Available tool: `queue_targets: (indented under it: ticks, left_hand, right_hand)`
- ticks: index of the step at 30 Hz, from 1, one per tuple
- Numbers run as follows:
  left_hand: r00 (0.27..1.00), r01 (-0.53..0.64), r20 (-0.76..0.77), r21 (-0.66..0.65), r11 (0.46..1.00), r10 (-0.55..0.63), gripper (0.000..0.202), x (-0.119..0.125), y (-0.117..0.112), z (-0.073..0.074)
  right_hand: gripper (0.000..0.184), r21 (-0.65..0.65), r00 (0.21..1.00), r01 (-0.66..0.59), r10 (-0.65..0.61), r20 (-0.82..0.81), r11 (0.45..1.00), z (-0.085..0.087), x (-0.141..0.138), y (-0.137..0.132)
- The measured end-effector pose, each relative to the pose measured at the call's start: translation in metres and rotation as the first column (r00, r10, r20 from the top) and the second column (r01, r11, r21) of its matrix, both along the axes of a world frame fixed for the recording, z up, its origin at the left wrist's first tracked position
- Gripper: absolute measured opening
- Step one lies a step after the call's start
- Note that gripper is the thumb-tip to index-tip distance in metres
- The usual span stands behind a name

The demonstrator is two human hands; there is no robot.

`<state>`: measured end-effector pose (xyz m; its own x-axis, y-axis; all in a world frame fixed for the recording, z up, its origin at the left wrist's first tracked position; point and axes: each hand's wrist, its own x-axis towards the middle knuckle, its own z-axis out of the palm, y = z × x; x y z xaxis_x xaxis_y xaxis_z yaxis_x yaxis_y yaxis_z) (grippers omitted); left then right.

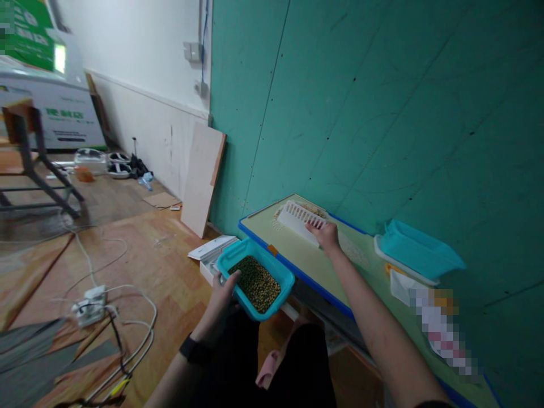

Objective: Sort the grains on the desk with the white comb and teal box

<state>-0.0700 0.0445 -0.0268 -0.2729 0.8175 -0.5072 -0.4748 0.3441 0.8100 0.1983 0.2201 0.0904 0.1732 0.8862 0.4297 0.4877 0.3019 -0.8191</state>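
My left hand (223,292) grips the near left rim of a turquoise plastic basin (285,281), thumb over the edge. Inside the basin lie dark green and tan dried beans (259,286), the dark ones mostly to the left. The basin is held tilted just off the table's front edge. On the pale green table (263,220), my right hand (325,235) is closed on the right end of a white slotted plastic piece (293,222). Small pale grains (313,211) are scattered behind and around this piece.
Another turquoise basin (419,246) stands on a white tray (425,277) against the green wall (361,113). A white board (204,178) leans at the wall's corner. Cables and a power strip (90,306) lie on the floor to the left, near a chair (36,153).
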Motion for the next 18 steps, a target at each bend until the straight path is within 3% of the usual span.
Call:
queue_targets:
  ticks: [12,18]
  left_hand:
    - [1.0,0.024,0.001,0.013,1.0,-0.024,0.07,-0.002,0.0,-0.003]
    - [0.999,0.033,0.01,0.032,0.999,-0.033,0.07,-0.001,-0.002,-0.004]
  right_hand:
    - [0.029,-0.02,0.992,-0.106,0.104,-0.078,0.994,0.001,-0.017,0.012]
    - [0.028,0.016,0.995,-0.09,0.09,-0.032,0.996,-0.002,-0.019,0.017]
